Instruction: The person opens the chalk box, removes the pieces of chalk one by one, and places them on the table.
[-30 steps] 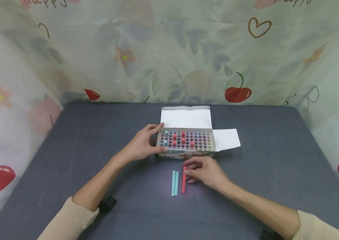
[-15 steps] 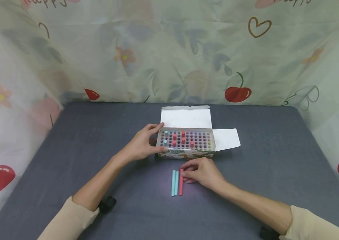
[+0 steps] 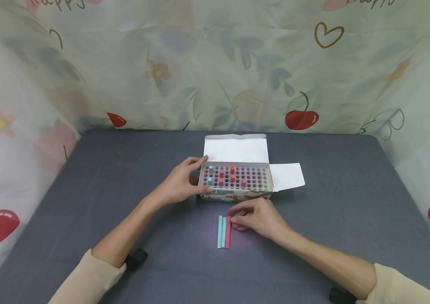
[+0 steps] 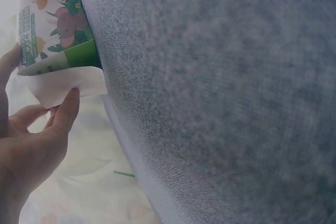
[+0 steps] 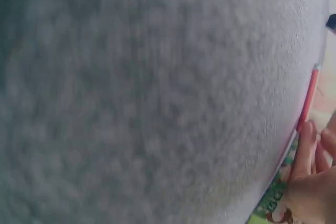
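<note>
In the head view a cardboard chalk box (image 3: pixel 238 196) stands with its lid up, showing a tray of round holes. Blue and red chalk ends stick up from some of them. My left hand (image 3: pixel 178 181) holds the box's left end, thumb at the front edge, fingers toward the back. Before the box, two blue chalk sticks (image 3: pixel 221 232) and a red chalk stick (image 3: pixel 228 233) lie side by side on the cloth. My right hand (image 3: pixel 260 217) is at the red stick's far end, thumb tip against its right side. The right wrist view shows a fingertip at the red chalk (image 5: pixel 308 98).
The box's white lid (image 3: pixel 235 148) leans back, and a white side flap (image 3: pixel 287 176) sticks out to the right. Dark grey cloth (image 3: pixel 314 261) covers the table. A patterned curtain (image 3: pixel 215 76) hangs behind and along both sides.
My right hand has moved the red chalk left until it lies beside the blue pair, and the thumb has come off its top. The left hand and the box have stayed put.
</note>
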{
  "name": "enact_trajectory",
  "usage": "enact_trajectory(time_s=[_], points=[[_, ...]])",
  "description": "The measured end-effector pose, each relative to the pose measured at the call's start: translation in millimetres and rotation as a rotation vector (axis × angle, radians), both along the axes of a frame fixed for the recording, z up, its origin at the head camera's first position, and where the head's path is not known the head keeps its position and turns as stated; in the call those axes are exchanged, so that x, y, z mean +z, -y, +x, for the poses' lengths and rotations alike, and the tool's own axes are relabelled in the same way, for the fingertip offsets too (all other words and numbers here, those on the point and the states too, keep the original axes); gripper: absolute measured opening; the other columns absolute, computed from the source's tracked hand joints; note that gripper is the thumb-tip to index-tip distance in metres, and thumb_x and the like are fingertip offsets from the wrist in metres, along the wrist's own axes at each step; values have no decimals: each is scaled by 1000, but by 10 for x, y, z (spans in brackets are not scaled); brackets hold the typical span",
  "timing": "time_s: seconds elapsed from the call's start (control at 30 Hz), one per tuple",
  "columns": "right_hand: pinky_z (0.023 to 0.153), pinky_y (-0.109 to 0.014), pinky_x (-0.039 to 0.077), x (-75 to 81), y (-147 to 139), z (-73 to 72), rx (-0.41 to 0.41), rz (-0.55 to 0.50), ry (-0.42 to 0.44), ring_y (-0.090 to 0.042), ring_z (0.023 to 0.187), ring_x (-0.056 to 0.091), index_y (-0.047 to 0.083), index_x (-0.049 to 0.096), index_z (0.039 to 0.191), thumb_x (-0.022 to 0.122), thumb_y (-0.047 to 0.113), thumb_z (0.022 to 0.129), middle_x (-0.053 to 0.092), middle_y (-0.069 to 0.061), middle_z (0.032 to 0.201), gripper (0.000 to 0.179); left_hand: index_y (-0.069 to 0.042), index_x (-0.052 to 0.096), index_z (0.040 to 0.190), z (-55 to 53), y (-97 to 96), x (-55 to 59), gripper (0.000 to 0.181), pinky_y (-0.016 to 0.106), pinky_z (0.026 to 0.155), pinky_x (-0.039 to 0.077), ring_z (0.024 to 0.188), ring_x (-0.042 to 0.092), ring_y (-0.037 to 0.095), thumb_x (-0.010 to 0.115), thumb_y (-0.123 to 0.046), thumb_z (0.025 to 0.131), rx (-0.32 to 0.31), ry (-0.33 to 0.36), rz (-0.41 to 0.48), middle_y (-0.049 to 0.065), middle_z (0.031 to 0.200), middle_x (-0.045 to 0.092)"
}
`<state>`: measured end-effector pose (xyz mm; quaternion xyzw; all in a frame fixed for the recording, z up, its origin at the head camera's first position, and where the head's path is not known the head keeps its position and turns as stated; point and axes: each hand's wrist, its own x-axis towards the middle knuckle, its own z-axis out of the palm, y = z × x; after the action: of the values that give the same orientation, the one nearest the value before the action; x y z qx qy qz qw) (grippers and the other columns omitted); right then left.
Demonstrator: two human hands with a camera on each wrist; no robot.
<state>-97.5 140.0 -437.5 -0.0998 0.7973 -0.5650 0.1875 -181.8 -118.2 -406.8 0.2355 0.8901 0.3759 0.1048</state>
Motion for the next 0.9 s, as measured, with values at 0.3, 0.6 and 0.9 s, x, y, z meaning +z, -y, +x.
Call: enact_trajectory(time_s=[0.3, 0.6, 0.9], points=[[68, -40, 59, 211, -80, -41, 82, -65, -103, -32, 75, 72, 2, 75, 106, 76, 14, 89, 74, -12, 87, 21, -17, 29, 158, 5, 9, 0, 93, 40, 94, 52, 126, 52, 32, 82, -32, 83, -6, 0, 7, 14, 148, 38], [68, -31, 57, 434, -162, -125, 95, -25, -279, -22, 73, 69, 5, 76, 104, 79, 9, 86, 74, 1, 90, 19, -16, 29, 158, 11, 12, -18, 93, 42, 96, 51, 128, 49, 31, 82, -33, 84, -11, -8, 5, 14, 149, 38], [70, -28, 57, 537, -246, -278, 36, -43, -390, -19, 79, 69, 8, 78, 100, 80, 4, 83, 73, 0, 92, 18, -16, 29, 158, 5, 14, -11, 92, 41, 94, 52, 130, 50, 33, 81, -31, 84, -8, 4, 1, 15, 150, 36]])
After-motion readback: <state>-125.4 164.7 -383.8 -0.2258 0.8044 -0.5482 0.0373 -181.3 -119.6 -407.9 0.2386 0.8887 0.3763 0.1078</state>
